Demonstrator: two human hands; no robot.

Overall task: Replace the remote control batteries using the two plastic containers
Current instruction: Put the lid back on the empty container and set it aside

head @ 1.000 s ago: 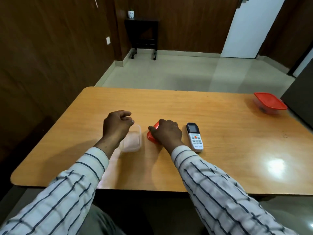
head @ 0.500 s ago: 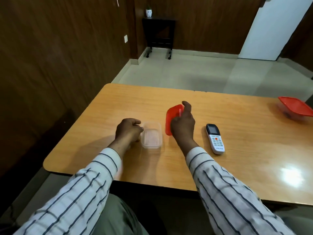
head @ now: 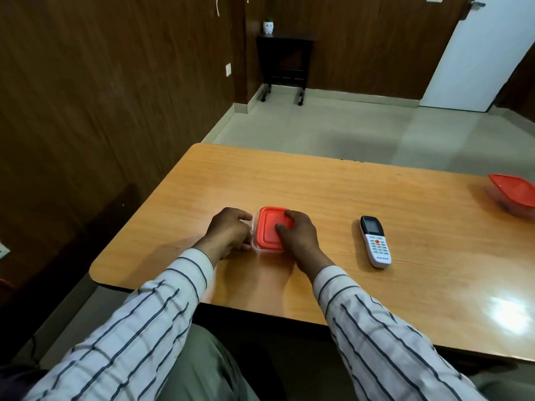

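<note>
A small clear plastic container with a red lid (head: pixel 267 231) stands on the wooden table (head: pixel 333 198) in front of me. My left hand (head: pixel 230 231) grips the container's left side. My right hand (head: pixel 299 235) rests on the lid, fingers pressing its right part. A white remote control (head: pixel 375 241) with a dark screen lies face up to the right of my hands. A second clear container with a red lid (head: pixel 514 193) stands at the table's far right edge, partly cut off by the frame.
A wood-panelled wall runs along the left. Beyond the table lies tiled floor, with a dark side table (head: pixel 285 60) holding a small white pot (head: pixel 268 26) at the back and a white door (head: pixel 477 50) at the right.
My right hand lifted the red lid from the table beside the remote, carried it left and set it down on the open clear container. My left hand stayed at the container's side.
</note>
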